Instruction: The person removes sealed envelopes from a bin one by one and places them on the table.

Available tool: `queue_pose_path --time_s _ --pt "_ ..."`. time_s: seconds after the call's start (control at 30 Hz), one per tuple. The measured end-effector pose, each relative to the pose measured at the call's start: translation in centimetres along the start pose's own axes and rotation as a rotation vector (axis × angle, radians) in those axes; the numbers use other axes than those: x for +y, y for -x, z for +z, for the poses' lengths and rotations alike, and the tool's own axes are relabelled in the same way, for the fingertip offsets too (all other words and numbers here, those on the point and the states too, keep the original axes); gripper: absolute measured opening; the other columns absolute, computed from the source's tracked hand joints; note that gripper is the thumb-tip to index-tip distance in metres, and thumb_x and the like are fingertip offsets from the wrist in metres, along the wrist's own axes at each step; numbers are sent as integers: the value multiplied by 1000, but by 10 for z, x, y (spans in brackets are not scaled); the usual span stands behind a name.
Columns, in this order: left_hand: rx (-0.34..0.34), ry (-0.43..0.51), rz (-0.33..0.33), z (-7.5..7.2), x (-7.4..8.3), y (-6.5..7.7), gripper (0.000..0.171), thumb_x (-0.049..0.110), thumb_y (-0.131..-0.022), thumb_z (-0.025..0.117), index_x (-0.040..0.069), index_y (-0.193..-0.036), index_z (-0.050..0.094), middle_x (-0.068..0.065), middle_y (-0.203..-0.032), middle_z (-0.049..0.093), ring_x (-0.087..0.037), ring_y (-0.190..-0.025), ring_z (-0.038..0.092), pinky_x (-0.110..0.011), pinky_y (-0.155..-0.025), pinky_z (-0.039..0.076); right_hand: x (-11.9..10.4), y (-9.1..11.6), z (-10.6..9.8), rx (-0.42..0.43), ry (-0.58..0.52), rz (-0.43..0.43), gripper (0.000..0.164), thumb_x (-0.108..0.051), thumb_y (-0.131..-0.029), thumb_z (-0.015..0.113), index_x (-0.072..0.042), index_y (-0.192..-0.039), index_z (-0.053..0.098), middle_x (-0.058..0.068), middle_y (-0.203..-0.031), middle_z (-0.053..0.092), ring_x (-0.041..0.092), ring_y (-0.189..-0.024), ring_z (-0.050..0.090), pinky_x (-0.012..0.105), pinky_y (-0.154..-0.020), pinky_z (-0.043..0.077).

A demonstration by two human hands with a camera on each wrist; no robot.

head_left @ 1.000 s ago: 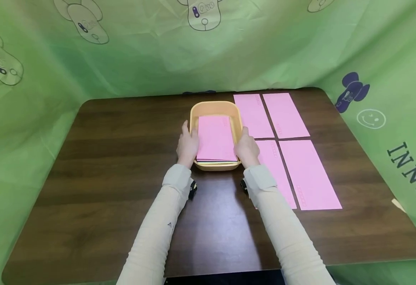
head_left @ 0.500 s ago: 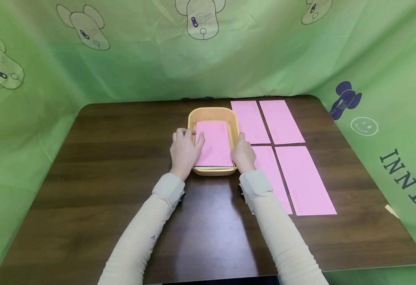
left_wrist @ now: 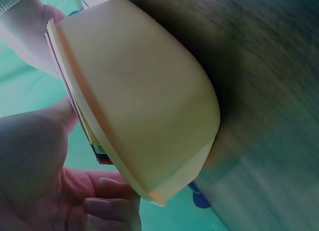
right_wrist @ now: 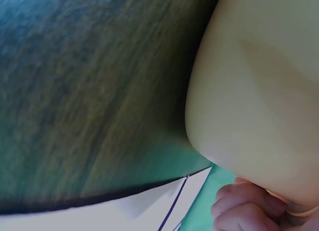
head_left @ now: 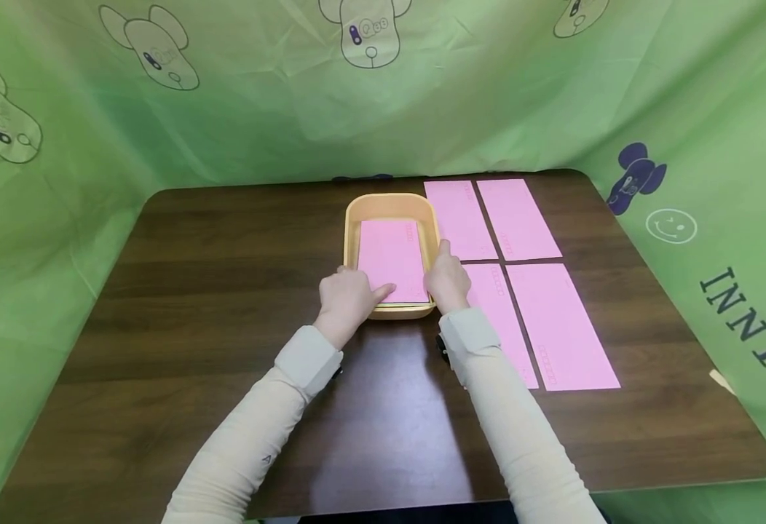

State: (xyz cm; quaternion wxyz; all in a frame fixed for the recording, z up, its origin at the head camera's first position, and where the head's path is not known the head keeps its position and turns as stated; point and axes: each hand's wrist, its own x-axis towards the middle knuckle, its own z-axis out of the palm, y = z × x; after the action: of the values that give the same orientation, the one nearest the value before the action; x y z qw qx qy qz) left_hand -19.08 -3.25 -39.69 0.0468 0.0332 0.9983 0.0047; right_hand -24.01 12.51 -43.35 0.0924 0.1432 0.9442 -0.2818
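Note:
A yellow-orange plastic tray [head_left: 392,204] stands on the table with a stack of envelopes, the top one a pink envelope [head_left: 392,255]. Yellow, green and dark edges show under it in the left wrist view. My left hand [head_left: 346,298] is at the tray's near left corner, thumb stretched over the pink envelope's near end, fingers curled at the rim [left_wrist: 104,126]. My right hand [head_left: 448,282] grips the tray's right side; in the right wrist view its curled fingers [right_wrist: 244,206] show past the tray wall [right_wrist: 259,101].
Several pink envelopes with rows of small printed boxes lie flat right of the tray, including a near right envelope [head_left: 563,327] and a far right envelope [head_left: 519,218]. The brown table [head_left: 193,327] is backed by a green printed cloth [head_left: 278,109].
My left hand has let go of the tray's left side, opened above it and come down at the near left corner, thumb over the pink envelope. My right hand has stayed on the tray.

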Motion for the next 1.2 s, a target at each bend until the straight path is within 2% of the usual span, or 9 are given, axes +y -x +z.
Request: queue_pose_path --time_s 0.2,0.43,0.57,0.67,0.77,0.9,1.0,1.1,1.2 --pt "-17 65 -25 3 1 1 67 67 -88 48 4 -82 72 -13 -85 65 -28 -76 68 -37 -60 52 -1 0 0 4 0 7 55 -6 -90 48 -13 -140 28 24 -117 59 41 -102 61 50 -82 49" --pt "100 101 -35 7 4 7 58 55 -90 55 0 -88 71 -13 -86 60 -27 -68 67 -38 -59 54 -1 0 1 -1 9 8 56 -5 -89 48 -12 -141 27 24 -116 60 41 -100 61 50 -81 49" --pt "139 189 -35 4 2 8 54 49 -91 58 -3 -101 66 -14 -91 58 -29 -71 67 -40 -61 54 -1 0 1 -3 11 10 58 -6 -90 47 -13 -143 25 24 -118 59 41 -101 61 50 -82 49" --pt "72 351 -61 -1 -2 6 49 44 -92 57 -1 -110 61 -16 -96 63 -30 -79 67 -43 -66 53 -2 0 0 -9 17 12 59 -6 -90 47 -13 -143 25 24 -117 59 41 -99 61 49 -80 49" --pt "-45 606 -78 -8 -8 2 45 34 -91 55 0 -121 56 -15 -107 66 -28 -90 63 -44 -78 52 -2 0 -1 -12 18 10 58 -5 -89 48 -13 -143 25 23 -116 60 40 -98 61 48 -78 49" --pt "-134 854 -67 -15 -17 -2 52 21 -90 54 -4 -134 45 -19 -118 62 -26 -101 57 -42 -94 48 -2 1 -1 -6 13 7 53 -8 -92 44 -13 -141 26 23 -116 60 41 -102 61 50 -81 49" --pt "-131 875 -61 -18 -22 -2 47 20 -92 54 -6 -132 48 -21 -114 63 -27 -101 59 -40 -95 48 -1 0 -1 2 4 9 48 -10 -93 42 -13 -139 28 23 -118 60 41 -104 61 51 -84 48" --pt "-107 866 -75 -21 -27 0 41 22 -95 54 -4 -127 52 -20 -112 65 -26 -94 60 -38 -85 50 -1 0 0 7 0 9 48 -10 -92 45 -12 -138 30 23 -119 60 41 -104 61 51 -84 48" --pt "-43 831 -92 -23 -34 0 36 22 -96 53 0 -124 53 -18 -108 65 -24 -85 58 -34 -73 47 -1 0 0 14 -3 10 50 -9 -90 49 -12 -136 31 23 -117 61 41 -102 62 51 -83 49"
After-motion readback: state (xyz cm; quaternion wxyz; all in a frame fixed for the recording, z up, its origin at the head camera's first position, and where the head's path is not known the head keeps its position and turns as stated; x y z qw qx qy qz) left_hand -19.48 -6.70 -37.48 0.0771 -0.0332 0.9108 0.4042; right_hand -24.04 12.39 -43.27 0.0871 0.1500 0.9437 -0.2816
